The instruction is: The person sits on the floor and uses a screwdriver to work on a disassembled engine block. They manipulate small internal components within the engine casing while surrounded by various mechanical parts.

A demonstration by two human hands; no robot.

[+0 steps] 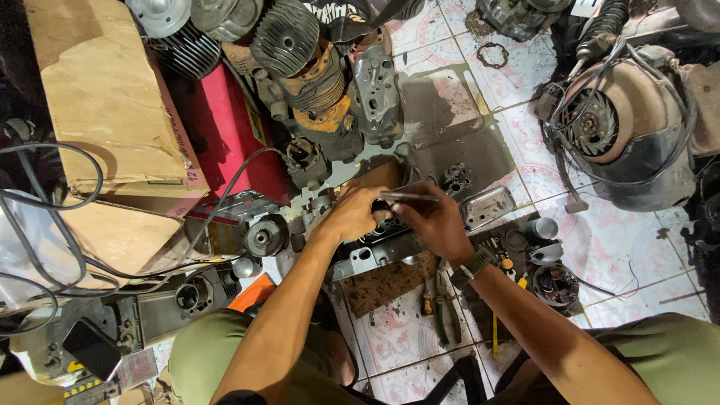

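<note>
Much clutter on the tiled floor (420, 330), so easy to lose any small part dropped here: at far right a large engine with wires (626, 127), at left a cardboard box (105, 97) beside a red tank (225, 127), above the hands a row of finned cylinders (300, 52)

In the middle, directly under both hands, a grey metal engine casing (375, 253), resting on the floor just in front of the knees. Mostly hidden by the hands, so hard to see its seating; possible to tip or slide if pushed from one side only

Left hand (356, 214) curled down onto the casing, fingers bent and pressing on it. Right hand (439, 221) pinching a thin metal rod (409, 197), held about level above the casing. Risk of slipping off and scratching the part or hitting the left fingers, since these sit very near the tip

Just beside the right wrist, pliers (448, 307) and a yellow-handled screwdriver (495, 330), easy to knock with the forearm
</note>
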